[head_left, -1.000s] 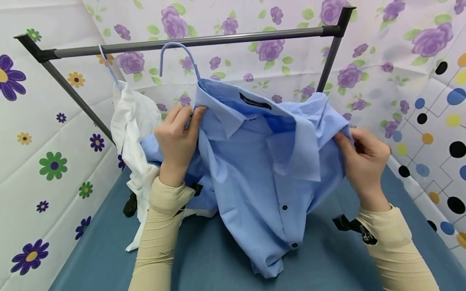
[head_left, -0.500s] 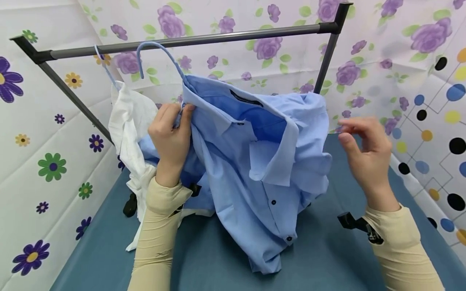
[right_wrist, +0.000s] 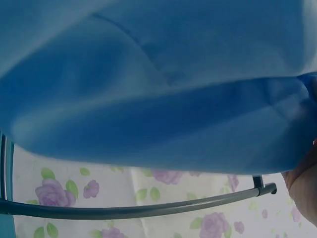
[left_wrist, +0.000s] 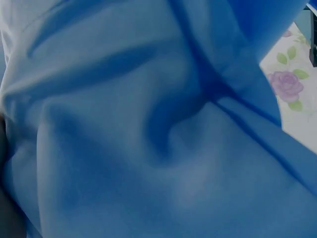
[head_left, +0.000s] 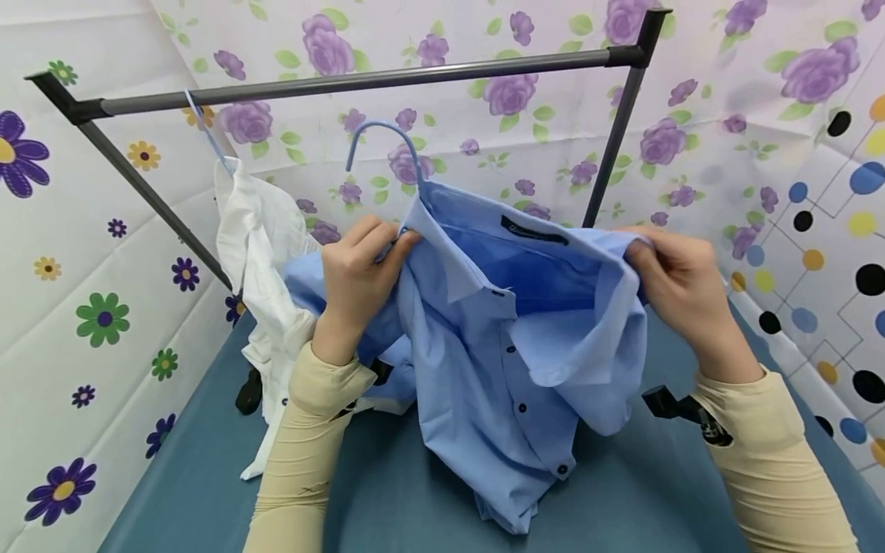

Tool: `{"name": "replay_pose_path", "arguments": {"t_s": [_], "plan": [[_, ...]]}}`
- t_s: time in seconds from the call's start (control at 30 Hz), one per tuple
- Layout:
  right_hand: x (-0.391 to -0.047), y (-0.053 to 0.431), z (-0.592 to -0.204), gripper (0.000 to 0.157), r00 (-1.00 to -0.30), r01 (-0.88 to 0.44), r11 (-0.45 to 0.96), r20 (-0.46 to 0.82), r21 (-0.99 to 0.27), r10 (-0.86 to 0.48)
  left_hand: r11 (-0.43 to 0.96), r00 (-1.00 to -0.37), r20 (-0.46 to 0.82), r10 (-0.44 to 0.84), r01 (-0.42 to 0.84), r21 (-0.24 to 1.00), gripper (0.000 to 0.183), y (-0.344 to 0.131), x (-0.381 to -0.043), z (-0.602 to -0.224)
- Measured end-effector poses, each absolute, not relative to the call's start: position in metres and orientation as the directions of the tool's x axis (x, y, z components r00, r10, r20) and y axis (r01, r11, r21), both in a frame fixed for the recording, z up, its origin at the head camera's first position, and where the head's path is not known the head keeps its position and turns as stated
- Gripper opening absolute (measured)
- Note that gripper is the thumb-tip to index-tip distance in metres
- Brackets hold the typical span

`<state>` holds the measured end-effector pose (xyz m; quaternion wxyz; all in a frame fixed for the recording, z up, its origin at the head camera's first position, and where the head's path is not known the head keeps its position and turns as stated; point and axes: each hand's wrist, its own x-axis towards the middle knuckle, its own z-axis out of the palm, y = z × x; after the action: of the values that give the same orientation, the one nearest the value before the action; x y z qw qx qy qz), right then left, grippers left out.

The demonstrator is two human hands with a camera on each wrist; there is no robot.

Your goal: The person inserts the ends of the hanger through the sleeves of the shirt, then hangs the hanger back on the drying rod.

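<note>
A light blue button-up shirt (head_left: 470,384) hangs between the two hands in the head view, its collar spread and a dark label inside. Out of the neck on the left rises the hook of a blue hanger (head_left: 387,125), apart from the rack's bar. The left hand (head_left: 362,276) pinches the shirt and perhaps the hanger beneath, beside the collar's left side. At the right side of the collar, the right hand (head_left: 681,288) grips the cloth between thumb and fingers. Blue cloth fills most of both wrist views; the hanger's body is hidden inside the shirt.
A dark metal rack (head_left: 429,74) stands behind the shirt. On its left end a white shirt (head_left: 256,253) hangs from another blue hanger (head_left: 207,130). The table (head_left: 408,499) has a blue-green cover, with flowered and dotted sheets around it.
The right hand let go of the shirt's right shoulder, drew away, then took hold near the collar. The left hand and hanger hook shifted left, then right and down.
</note>
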<state>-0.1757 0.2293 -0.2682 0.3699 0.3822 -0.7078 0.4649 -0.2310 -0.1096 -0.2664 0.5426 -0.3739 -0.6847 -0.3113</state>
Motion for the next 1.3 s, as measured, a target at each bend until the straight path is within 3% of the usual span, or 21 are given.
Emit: {"name": "replay_pose_path", "arguments": {"t_s": [0.2, 0.43, 0.53, 0.63, 0.77, 1.03, 1.3], "plan": [[-0.181, 0.238, -0.272, 0.017, -0.542, -0.762, 0.486, 0.833, -0.428, -0.116, 0.494, -0.131, 0.964, 0.231, 0.869, -0.001, 0.028, -0.111, -0.232, -0.27], [-0.181, 0.226, -0.281, 0.027, -0.484, -0.794, 0.563, 0.798, -0.229, -0.359, 0.511, -0.138, 0.967, 0.213, 0.859, 0.01, 0.026, -0.102, -0.229, -0.272], [-0.18, 0.22, -0.287, 0.024, -0.504, -0.755, 0.638, 0.759, -0.155, -0.412, 0.532, -0.133, 0.961, 0.241, 0.847, -0.016, 0.026, -0.096, -0.229, -0.274], [-0.18, 0.215, -0.291, 0.016, -0.53, -0.738, 0.664, 0.71, -0.118, -0.463, 0.537, -0.114, 0.946, 0.303, 0.84, -0.071, 0.026, -0.089, -0.226, -0.275], [-0.183, 0.206, -0.295, 0.029, -0.527, -0.784, 0.603, 0.668, -0.145, -0.525, 0.535, -0.11, 0.919, 0.378, 0.836, -0.12, 0.024, -0.072, -0.22, -0.28], [-0.185, 0.199, -0.303, 0.031, -0.501, -0.805, 0.561, 0.731, -0.196, -0.464, 0.532, -0.148, 0.898, 0.415, 0.84, -0.108, 0.031, -0.052, -0.215, -0.289], [-0.185, 0.215, -0.302, 0.032, -0.465, -0.792, 0.568, 0.823, -0.223, -0.326, 0.559, -0.076, 0.924, 0.374, 0.814, -0.159, 0.027, -0.071, -0.22, -0.283]]}}
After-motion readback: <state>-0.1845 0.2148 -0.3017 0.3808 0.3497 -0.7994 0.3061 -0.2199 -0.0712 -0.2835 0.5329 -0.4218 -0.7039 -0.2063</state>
